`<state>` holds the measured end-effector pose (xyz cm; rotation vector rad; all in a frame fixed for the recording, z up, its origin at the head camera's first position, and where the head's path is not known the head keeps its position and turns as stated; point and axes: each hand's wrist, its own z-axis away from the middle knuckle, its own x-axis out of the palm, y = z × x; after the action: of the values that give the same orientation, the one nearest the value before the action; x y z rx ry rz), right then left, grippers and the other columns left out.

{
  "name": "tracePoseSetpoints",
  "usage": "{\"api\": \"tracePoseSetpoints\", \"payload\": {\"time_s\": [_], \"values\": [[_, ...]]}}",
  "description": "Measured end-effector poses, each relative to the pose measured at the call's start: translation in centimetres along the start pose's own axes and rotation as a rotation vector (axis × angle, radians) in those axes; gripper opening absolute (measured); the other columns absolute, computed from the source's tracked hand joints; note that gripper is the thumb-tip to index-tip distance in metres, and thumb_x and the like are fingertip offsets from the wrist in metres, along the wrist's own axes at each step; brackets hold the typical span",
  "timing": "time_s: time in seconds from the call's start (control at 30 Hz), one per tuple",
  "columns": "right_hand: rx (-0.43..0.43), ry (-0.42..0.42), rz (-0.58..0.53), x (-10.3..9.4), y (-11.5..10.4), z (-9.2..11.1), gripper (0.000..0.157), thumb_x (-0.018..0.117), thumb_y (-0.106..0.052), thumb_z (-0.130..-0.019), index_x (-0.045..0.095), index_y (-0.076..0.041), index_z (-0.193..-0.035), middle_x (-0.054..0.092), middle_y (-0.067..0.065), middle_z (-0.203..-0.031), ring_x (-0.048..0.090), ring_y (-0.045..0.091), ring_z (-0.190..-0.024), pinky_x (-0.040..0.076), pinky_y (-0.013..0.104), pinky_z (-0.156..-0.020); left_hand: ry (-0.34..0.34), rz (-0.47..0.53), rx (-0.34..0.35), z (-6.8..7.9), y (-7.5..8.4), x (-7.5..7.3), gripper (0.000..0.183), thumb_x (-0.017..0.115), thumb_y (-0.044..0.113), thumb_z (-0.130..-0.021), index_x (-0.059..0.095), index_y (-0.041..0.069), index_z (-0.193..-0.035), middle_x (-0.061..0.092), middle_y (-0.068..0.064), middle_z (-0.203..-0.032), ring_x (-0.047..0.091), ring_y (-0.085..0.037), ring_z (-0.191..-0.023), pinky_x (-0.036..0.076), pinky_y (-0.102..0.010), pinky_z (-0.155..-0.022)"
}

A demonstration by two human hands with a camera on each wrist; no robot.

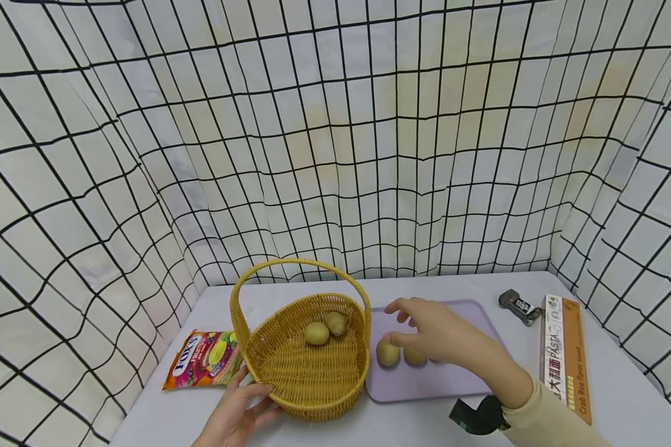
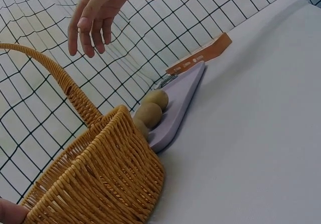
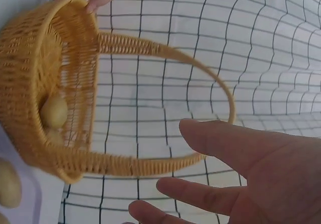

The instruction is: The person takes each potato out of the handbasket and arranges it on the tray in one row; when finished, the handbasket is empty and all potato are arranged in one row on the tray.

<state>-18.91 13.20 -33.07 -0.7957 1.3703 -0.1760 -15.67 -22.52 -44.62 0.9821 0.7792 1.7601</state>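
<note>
A yellow wicker basket with a tall arched handle stands upright on the table. Inside it, toward the far right, lie two potatoes. My left hand holds the basket's near left side, thumb at the rim. To the basket's right is a pale purple tray bearing several potatoes; part of this group is hidden by my right hand. That hand hovers over the tray with fingers spread and holds nothing. The right wrist view shows its thumb and fingers apart near the basket handle.
An orange and red Fox's candy bag lies left of the basket. At the far right are a pasta box and a small dark packet. Black netting over white sheeting encloses the table's back and sides.
</note>
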Motion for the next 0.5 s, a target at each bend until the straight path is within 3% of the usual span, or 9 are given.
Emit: {"api": "tracePoseSetpoints", "payload": {"time_s": [0.13,0.3,0.5], "values": [[-0.016,-0.045,-0.039,0.6,-1.3,0.0,0.047,0.077,-0.037,-0.093,0.065,-0.018,-0.134,0.068,0.009,-0.122,0.065,0.016,-0.084,0.057,0.032,-0.061,0.002,0.002,-0.003,0.0,-0.3,-0.1,0.102,0.055,-0.007,-0.097,-0.021,0.011,-0.163,-0.003,-0.035,-0.165,0.026,-0.060,-0.147,0.048,-0.064,-0.107],[-0.108,-0.099,-0.030,1.6,-2.7,-0.8,0.052,0.077,-0.039,-0.092,0.064,-0.011,-0.134,0.068,0.008,-0.118,0.064,0.014,-0.082,0.056,0.030,-0.061,0.007,-0.001,-0.001,-0.1,-0.5,-0.3,0.102,0.055,-0.006,-0.097,-0.020,0.011,-0.163,-0.002,-0.036,-0.164,0.026,-0.059,-0.147,0.048,-0.064,-0.107],[-0.218,-0.127,0.078,3.4,-4.0,-2.3,0.047,0.076,-0.040,-0.093,0.066,-0.012,-0.130,0.069,-0.002,-0.106,0.064,0.012,-0.090,0.057,0.030,-0.075,0.007,0.019,0.000,-0.2,-0.3,-0.2,0.104,0.055,-0.006,-0.097,-0.023,0.013,-0.162,-0.002,-0.034,-0.166,0.025,-0.060,-0.147,0.048,-0.064,-0.107]]}}
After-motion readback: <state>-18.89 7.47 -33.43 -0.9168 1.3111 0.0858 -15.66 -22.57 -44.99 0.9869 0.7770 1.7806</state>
